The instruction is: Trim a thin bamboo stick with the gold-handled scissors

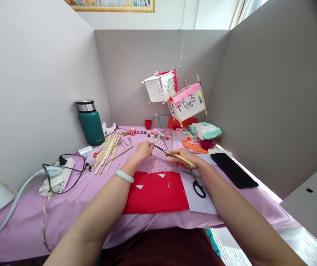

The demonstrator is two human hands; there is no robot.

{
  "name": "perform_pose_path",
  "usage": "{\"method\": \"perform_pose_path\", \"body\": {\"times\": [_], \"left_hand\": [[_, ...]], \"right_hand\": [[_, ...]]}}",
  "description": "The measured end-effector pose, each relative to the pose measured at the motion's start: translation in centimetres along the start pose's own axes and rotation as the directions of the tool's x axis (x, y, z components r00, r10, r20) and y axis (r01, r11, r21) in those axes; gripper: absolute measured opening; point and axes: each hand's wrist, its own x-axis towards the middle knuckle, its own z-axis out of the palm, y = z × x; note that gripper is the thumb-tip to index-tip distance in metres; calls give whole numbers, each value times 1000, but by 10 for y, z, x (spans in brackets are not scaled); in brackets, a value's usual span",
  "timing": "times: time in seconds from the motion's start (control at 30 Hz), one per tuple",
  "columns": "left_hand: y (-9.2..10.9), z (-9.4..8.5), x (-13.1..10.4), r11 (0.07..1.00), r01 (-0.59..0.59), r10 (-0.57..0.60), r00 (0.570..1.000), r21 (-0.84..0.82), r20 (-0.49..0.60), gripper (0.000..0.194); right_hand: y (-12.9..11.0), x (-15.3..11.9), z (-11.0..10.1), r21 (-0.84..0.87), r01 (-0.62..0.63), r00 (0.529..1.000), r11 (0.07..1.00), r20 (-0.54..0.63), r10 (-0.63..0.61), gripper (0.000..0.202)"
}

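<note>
My left hand (144,150), with a pale bangle on its wrist, is closed in a pinch at the tip of the scissors; what its fingers hold is too small to make out. A short pale stick (156,139) shows just beyond those fingers. My right hand (186,157) is wrapped round the tan handles of the scissors (161,148), whose narrow metal blades point left at my left fingertips. Below both hands lies a red sheet (155,195) with a few small white scraps (139,187) on it. Black-handled scissors (199,189) rest beside the sheet, near my right forearm.
Wooden sticks (107,153), a green bottle (91,125) and a power strip (60,177) are at left. Paint pots (151,136) and a red cup (148,124) stand behind. Two paper lanterns (187,103) hang above. A phone (233,170) and a wipes pack (205,130) lie right.
</note>
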Motion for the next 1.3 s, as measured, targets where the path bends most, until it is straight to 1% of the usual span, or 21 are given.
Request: {"method": "perform_pose_path", "body": {"times": [0.07, 0.13, 0.23, 0.3, 0.4, 0.47, 0.53, 0.63, 0.73, 0.8, 0.83, 0.93, 1.03, 1.13, 1.2, 1.3], "left_hand": [[1, 1, 0, 998, -22, 23, 999, 52, -27, 32], [1, 1, -1, 998, -31, 34, 999, 61, -40, 33], [1, -1, -1, 999, -22, 23, 999, 31, -36, 31], [1, -3, -1, 1000, 2, -2, 1000, -22, -13, 30], [1, -7, -3, 980, 99, -86, 993, -174, 80, 27], [1, -9, -4, 935, 190, -145, 975, -299, 165, 26], [1, -12, -5, 871, 268, -176, 953, -412, 247, 26], [-1, -15, -7, 782, 332, -162, 926, -527, 342, 25], [-2, -17, -7, 744, 343, -122, 914, -574, 388, 25], [-3, -16, -6, 764, 330, -129, 920, -554, 370, 25], [-2, -15, -6, 791, 316, -146, 929, -524, 340, 25], [0, -9, -4, 903, 225, -164, 968, -365, 189, 25], [3, -5, -3, 984, 90, -85, 996, -152, 38, 26], [4, -4, -3, 1000, 22, -22, 998, 5, -63, 28], [4, -4, -4, 999, 12, -9, 996, 34, -92, 28], [4, -5, -4, 1000, 10, -11, 998, -11, -62, 26]], "right_hand": [[0, 0, 0, 4, -9, 1000, 1000, -6, 9, 51], [1, 0, 0, 11, -4, 1000, 1000, -1, 4, 53], [1, 0, 0, 12, 10, 1000, 1000, 6, -10, 52], [1, 0, 0, 8, 10, 1000, 1000, 5, -10, 52], [1, -1, -1, 3, -3, 1000, 1000, 9, 3, 54], [0, -1, -1, 3, -1, 1000, 1000, 21, 1, 55], [0, -2, -1, 8, 8, 1000, 1000, 30, -8, 56], [-1, -3, -1, 17, 13, 999, 1000, 30, -13, 55], [-2, -4, -1, 16, 12, 999, 1000, 31, -12, 53], [-2, -4, 0, 17, 12, 999, 1000, 32, -13, 53], [-2, -4, 0, 17, 13, 999, 1000, 30, -13, 53], [-2, -3, -1, 4, 22, 1000, 1000, 16, -22, 54], [-1, -1, 0, -1, 23, 1000, 1000, 4, -23, 55], [0, 0, 0, 10, 22, 1000, 1000, -3, -22, 56], [0, 1, 0, 11, 20, 1000, 1000, -6, -20, 55], [1, 1, -1, 21, 4, 1000, 1000, -7, -3, 54]]}}
